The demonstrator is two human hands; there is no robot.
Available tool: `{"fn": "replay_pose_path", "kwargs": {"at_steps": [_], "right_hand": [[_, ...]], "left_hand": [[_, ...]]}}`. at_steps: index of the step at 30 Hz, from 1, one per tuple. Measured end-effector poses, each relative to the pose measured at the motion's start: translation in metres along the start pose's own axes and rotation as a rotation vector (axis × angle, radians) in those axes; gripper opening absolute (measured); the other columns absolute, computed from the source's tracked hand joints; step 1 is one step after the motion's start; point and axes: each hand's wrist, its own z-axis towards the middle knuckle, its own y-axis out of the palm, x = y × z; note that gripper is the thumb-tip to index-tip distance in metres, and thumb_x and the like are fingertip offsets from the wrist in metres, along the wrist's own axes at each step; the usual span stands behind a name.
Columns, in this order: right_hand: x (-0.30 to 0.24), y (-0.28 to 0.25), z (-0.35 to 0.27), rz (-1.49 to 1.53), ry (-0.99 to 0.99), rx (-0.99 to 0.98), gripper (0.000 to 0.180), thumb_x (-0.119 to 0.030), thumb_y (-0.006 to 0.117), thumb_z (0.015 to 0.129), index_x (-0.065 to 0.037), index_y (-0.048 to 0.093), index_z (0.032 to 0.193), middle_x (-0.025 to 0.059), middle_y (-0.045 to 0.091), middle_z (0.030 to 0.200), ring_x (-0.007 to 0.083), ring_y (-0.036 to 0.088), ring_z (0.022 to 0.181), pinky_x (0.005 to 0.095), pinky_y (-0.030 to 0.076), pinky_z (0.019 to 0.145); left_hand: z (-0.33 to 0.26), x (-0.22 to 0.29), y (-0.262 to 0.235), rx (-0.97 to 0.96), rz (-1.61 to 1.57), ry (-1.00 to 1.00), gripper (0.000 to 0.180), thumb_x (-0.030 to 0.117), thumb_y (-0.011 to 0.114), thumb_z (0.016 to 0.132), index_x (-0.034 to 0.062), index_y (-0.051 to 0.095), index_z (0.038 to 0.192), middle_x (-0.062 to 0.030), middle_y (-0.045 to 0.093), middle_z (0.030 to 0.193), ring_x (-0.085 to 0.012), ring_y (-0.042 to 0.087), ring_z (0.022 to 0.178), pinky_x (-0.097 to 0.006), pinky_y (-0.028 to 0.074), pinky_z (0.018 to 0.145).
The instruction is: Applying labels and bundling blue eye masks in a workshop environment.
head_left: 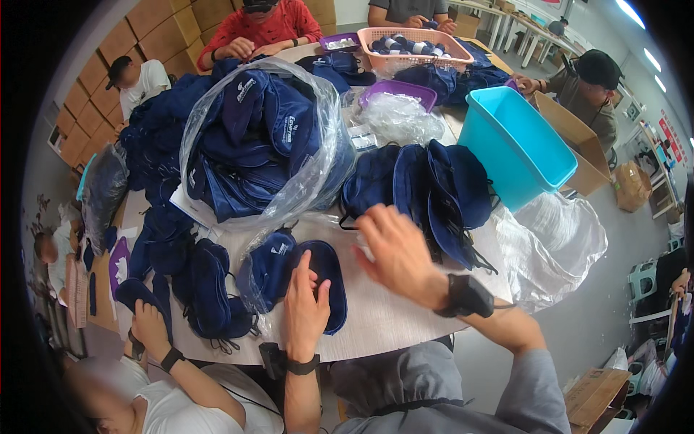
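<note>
My left hand [306, 315] rests at an open navy fabric pouch [334, 293] near the table's front edge. Its index finger stretches along the pouch while the thumb stands apart. Beside it lies another navy pouch [271, 264] with a pale print, partly under clear plastic. My right hand [401, 253] hovers over the table to the right, thumb and fingers apart, slightly blurred. A pale patch shows between them; I cannot tell whether it is a thing or the tabletop. Just beyond it stand several navy pouches [412, 181] with black cords, leaning together.
A big clear bag [329, 145] of navy pouches fills the middle. A turquoise bin [506, 145] stands right, above white sacking [557, 249]. Farther back are a purple tray [426, 94] and a pink basket [463, 58]. A co-worker's hand [150, 329] holds a pouch at left; others sit around.
</note>
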Motion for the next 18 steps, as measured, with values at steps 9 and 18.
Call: {"fn": "replay_pose_path", "kwargs": {"at_steps": [9, 18], "right_hand": [[0.014, -0.045, -0.006, -0.005, 0.336, -0.228, 0.030, -0.027, 0.070, 0.091, 0.000, 0.058, 0.098, 0.0166, 0.067, 0.091, 0.0322, 0.068, 0.089, 0.0426, 0.054, 0.070], [0.046, -0.083, -0.025, 0.411, -0.057, -0.772, 0.039, -0.034, 0.075, 0.092, -0.003, 0.066, 0.114, 0.0122, 0.072, 0.100, 0.0321, 0.068, 0.099, 0.0422, 0.051, 0.089]], "left_hand": [[-0.009, 0.000, -0.014, 0.407, 0.088, 0.069, 0.037, 0.005, 0.062, 0.096, 0.0013, 0.061, 0.132, -0.0114, 0.064, 0.096, -0.0235, 0.059, 0.083, -0.037, 0.050, 0.078], [-0.003, 0.022, -0.048, 0.342, 0.002, 0.090, 0.017, 0.006, 0.070, 0.092, 0.0010, 0.071, 0.109, -0.0117, 0.066, 0.101, -0.0238, 0.066, 0.090, -0.033, 0.053, 0.081]]}}
